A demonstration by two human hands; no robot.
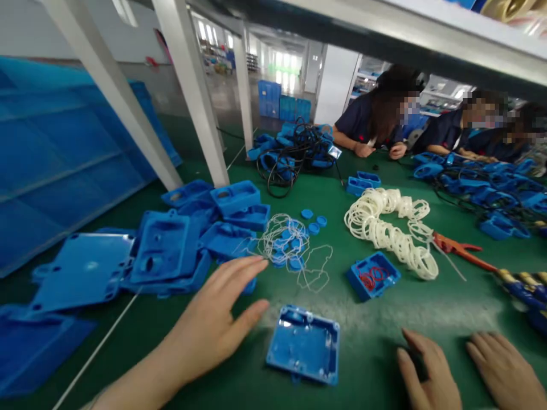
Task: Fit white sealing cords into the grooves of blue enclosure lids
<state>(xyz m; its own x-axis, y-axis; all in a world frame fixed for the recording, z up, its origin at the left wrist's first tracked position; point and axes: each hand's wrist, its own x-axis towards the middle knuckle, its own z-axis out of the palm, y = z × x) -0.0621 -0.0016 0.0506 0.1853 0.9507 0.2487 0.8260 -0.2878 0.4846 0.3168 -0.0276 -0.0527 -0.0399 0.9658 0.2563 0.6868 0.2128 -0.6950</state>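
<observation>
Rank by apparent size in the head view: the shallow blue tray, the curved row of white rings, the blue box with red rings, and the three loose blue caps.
1. White rings, as a row
2. Shallow blue tray
3. Blue box
4. Blue caps: too alike to rank individually

Tray is set on table. Casings are heaped to its left. Behind it, string is strewn over caps. Box is placed behind tray, to the right, loops held inside. Behind box, hoops are laid; pliers are set to their right. Cables are piled farther back.
</observation>
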